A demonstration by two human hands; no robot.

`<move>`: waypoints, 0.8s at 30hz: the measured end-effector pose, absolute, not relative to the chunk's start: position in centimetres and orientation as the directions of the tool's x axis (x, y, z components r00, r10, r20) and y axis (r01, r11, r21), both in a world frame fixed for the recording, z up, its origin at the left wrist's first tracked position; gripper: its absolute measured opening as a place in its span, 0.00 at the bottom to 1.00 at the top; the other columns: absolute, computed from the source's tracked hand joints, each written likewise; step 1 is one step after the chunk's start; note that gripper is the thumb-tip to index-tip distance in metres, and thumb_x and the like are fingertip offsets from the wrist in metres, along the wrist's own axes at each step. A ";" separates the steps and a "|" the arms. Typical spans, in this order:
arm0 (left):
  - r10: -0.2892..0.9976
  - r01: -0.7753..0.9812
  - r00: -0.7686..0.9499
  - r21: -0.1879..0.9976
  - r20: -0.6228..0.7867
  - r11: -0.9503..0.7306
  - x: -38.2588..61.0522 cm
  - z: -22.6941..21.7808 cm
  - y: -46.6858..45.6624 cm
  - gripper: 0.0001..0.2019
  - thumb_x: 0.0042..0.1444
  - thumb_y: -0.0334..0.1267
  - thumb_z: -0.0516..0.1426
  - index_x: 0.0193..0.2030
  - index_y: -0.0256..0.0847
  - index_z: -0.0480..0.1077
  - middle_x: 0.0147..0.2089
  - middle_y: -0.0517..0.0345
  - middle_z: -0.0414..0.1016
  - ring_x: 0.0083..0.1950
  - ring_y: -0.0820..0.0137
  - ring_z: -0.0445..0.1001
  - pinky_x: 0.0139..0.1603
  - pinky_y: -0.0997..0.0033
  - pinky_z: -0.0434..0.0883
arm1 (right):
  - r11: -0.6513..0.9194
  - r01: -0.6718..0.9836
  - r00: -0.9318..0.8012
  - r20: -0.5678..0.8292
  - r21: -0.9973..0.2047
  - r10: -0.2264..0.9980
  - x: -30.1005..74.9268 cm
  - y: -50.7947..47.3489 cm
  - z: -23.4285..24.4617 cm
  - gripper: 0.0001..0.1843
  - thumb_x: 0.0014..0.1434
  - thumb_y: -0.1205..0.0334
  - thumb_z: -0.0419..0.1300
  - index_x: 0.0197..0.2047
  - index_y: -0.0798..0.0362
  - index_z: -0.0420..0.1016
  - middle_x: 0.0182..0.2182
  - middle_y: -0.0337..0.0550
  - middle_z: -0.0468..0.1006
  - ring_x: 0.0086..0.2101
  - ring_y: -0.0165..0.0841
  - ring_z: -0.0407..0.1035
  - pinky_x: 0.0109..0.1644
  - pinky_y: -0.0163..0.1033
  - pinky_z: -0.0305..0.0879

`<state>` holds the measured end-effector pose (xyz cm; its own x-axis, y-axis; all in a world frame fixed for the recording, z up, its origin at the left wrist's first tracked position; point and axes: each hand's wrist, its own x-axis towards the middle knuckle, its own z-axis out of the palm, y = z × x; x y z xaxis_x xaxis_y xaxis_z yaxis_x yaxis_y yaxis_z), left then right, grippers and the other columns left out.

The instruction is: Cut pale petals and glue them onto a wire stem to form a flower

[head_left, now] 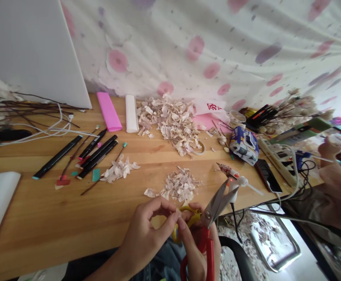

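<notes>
At the table's front edge, my left hand (147, 226) pinches a small pale petal (178, 213) between thumb and index finger. My right hand (194, 253) meets it there, its fingertips also at the petal. In that same hand rests a pair of scissors (216, 205) with red and yellow handles, its blades pointing up and right, slightly parted. Just beyond my fingers lies a small heap of dried petals (182, 185). A glue gun (231, 182) with a lit red light stands right of it. Part of the petal is hidden by my fingertips.
A larger petal pile (173, 117) lies at the back, beside pink (109, 112) and white (132, 114) folded paper. Black markers (97, 159) and a petalled stem (119, 170) lie left. A phone (268, 175) and power strip cables are right, near another person's hand (334, 156).
</notes>
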<state>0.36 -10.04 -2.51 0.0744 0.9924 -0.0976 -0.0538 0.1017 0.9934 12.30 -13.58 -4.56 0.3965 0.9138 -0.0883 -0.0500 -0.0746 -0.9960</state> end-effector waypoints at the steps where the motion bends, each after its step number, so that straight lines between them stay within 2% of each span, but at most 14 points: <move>1: 0.992 -0.056 0.076 0.993 -0.103 0.107 0.4 -2.5 -10.0 0.05 0.57 0.35 0.60 0.31 0.41 0.75 0.31 0.60 0.81 0.36 0.71 0.80 0.40 0.77 0.75 | -0.077 -0.059 0.397 -0.095 -0.995 0.913 12.3 -13.6 -4.5 0.20 0.58 0.55 0.71 0.51 0.46 0.72 0.29 0.34 0.77 0.26 0.29 0.70 0.30 0.31 0.68; 8: 0.996 -0.038 0.050 0.996 -0.077 0.078 0.4 -2.6 -10.1 0.05 0.57 0.34 0.59 0.30 0.41 0.75 0.30 0.60 0.80 0.34 0.71 0.79 0.38 0.77 0.75 | -0.099 0.006 0.404 -0.088 -0.995 0.910 12.7 -13.9 -5.1 0.20 0.57 0.52 0.70 0.50 0.46 0.73 0.32 0.37 0.79 0.32 0.32 0.75 0.37 0.34 0.72; 14: 0.998 -0.008 0.044 0.999 -0.035 0.035 0.4 -2.8 -10.2 0.03 0.55 0.33 0.61 0.31 0.41 0.76 0.31 0.59 0.82 0.35 0.71 0.80 0.39 0.77 0.75 | -0.110 0.047 0.403 -0.082 -0.993 0.911 12.7 -13.8 -5.0 0.18 0.58 0.51 0.70 0.48 0.47 0.73 0.30 0.35 0.76 0.30 0.32 0.73 0.37 0.36 0.71; 24: 0.970 -0.217 0.119 0.948 -0.211 0.233 0.1 -2.5 -9.9 0.01 0.54 0.34 0.64 0.34 0.42 0.77 0.36 0.58 0.83 0.39 0.71 0.82 0.43 0.77 0.77 | -0.130 0.063 0.390 -0.096 -0.989 0.916 12.8 -13.7 -5.1 0.19 0.58 0.51 0.69 0.49 0.49 0.71 0.28 0.35 0.74 0.29 0.33 0.71 0.31 0.35 0.66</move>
